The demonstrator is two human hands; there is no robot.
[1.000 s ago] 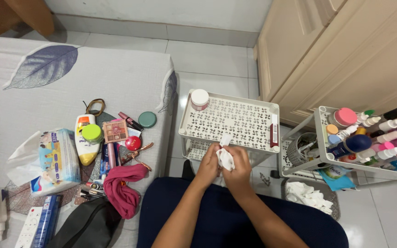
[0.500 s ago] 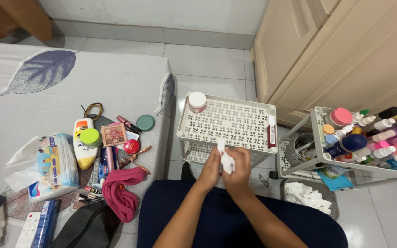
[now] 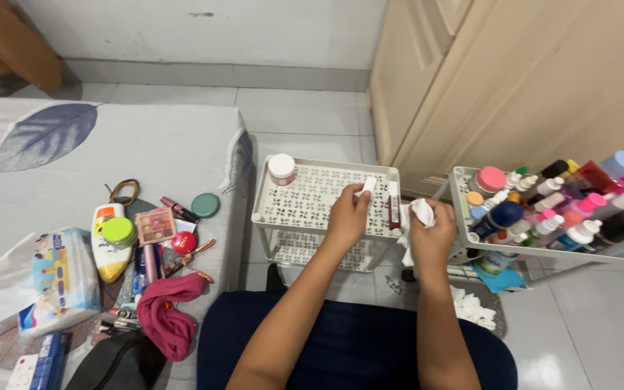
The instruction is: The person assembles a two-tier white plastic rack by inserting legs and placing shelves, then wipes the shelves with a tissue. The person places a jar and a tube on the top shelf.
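2 hands work over the white perforated tray [image 3: 305, 198]: the left hand [image 3: 347, 217] pinches a small white tube [image 3: 367, 185] at 12 o'clock, the right hand [image 3: 431, 235] clenches a crumpled tissue [image 3: 419, 214] beside it, ready for wiping.

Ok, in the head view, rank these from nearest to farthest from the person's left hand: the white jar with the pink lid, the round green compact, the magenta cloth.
From the left hand:
1. White jar with pink lid, on the white tray's far left corner, just left of the hand.
2. Round green compact, further left on the grey sheet.
3. Magenta cloth, lower left, near the person's lap.
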